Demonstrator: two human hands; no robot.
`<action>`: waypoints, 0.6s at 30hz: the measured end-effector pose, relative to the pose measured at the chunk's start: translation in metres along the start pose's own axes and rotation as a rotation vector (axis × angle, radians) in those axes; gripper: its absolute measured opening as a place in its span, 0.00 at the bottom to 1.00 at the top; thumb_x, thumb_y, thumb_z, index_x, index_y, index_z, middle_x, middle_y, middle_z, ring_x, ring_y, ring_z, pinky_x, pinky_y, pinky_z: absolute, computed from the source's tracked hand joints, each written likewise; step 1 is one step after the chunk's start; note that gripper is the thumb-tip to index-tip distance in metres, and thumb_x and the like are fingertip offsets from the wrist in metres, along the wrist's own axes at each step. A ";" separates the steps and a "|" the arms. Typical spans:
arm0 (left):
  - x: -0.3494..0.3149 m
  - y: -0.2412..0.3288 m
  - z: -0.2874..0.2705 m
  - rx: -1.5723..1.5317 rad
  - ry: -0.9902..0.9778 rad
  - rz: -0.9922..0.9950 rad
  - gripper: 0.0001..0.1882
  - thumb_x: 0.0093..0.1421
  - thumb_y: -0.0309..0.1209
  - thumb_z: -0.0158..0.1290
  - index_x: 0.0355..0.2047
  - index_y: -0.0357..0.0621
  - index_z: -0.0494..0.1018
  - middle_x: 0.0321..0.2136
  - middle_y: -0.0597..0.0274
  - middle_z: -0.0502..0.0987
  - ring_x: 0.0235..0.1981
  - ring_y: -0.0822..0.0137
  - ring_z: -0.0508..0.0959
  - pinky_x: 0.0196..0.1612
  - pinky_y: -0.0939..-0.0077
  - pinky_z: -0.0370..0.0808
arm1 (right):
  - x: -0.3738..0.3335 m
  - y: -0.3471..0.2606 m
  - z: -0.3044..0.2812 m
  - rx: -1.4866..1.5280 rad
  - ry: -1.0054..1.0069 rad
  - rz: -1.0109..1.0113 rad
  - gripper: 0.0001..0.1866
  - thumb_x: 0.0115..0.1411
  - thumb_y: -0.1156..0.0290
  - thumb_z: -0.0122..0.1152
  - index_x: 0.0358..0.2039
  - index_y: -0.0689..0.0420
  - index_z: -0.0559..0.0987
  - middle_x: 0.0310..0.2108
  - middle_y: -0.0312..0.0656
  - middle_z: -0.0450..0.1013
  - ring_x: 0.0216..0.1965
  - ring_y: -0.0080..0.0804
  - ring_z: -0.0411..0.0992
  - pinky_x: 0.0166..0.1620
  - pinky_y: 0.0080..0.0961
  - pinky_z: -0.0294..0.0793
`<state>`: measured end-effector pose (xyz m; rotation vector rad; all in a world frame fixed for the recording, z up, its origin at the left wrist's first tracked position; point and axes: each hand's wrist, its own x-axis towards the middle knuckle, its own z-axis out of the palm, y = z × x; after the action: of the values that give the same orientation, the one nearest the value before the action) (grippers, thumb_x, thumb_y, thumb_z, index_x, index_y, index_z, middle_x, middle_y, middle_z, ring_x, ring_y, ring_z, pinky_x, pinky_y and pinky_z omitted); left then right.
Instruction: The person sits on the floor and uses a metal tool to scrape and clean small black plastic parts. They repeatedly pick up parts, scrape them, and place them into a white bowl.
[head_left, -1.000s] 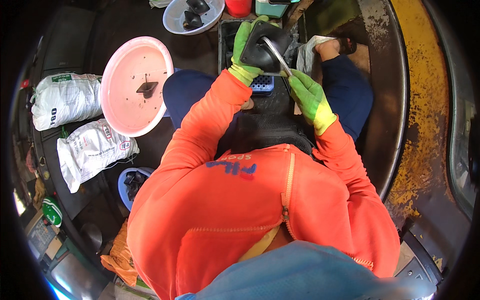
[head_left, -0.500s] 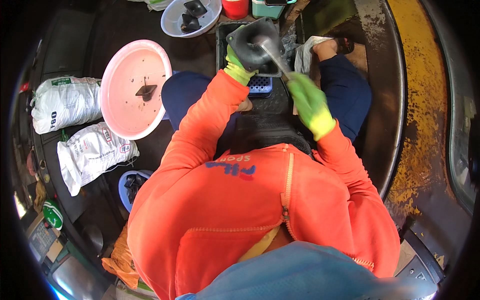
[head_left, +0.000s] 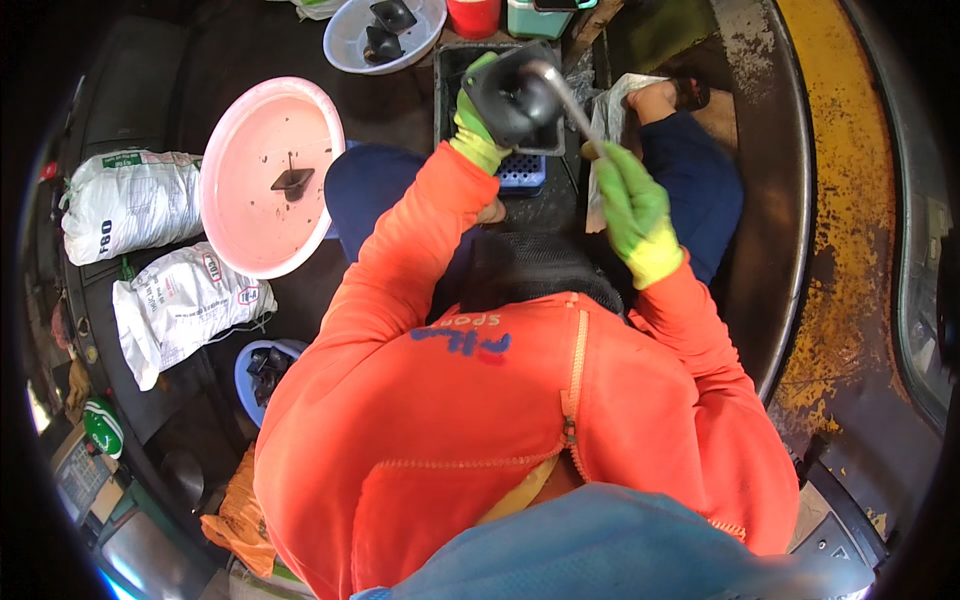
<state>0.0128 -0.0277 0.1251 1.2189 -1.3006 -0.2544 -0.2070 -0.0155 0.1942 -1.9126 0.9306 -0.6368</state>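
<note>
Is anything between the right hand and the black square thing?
Only the silvery tool that the right hand grips; it slants toward the black piece in the left hand. Nothing else visible is between them.

The left hand point(head_left: 474, 118), partly hidden behind the black flared piece point(head_left: 508, 112), grips its left side — left forearm point(head_left: 428, 215) slanting up toward it. The right hand point(head_left: 632, 203), fingers curled, sits below and right of that piece — right forearm point(head_left: 688, 300) leaning inward.

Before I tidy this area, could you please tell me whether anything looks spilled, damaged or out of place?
Two things: the yellow panel at the right has its paint worn off in dark, rusty-looking patches, and dark crumbs lie scattered around the black piece in the pink basin.
</note>
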 end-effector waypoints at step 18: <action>-0.013 -0.028 0.013 -0.445 0.134 -0.247 0.13 0.49 0.32 0.63 0.34 0.40 0.77 0.31 0.60 0.81 0.32 0.67 0.81 0.37 0.73 0.77 | -0.024 -0.002 -0.009 0.463 0.040 -0.091 0.15 0.69 0.70 0.47 0.51 0.62 0.75 0.29 0.31 0.70 0.26 0.14 0.62 0.32 0.14 0.63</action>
<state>0.0108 -0.0360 0.0931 0.9907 -0.9129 -0.5968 -0.2266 0.0001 0.1983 -1.5362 0.6521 -0.8638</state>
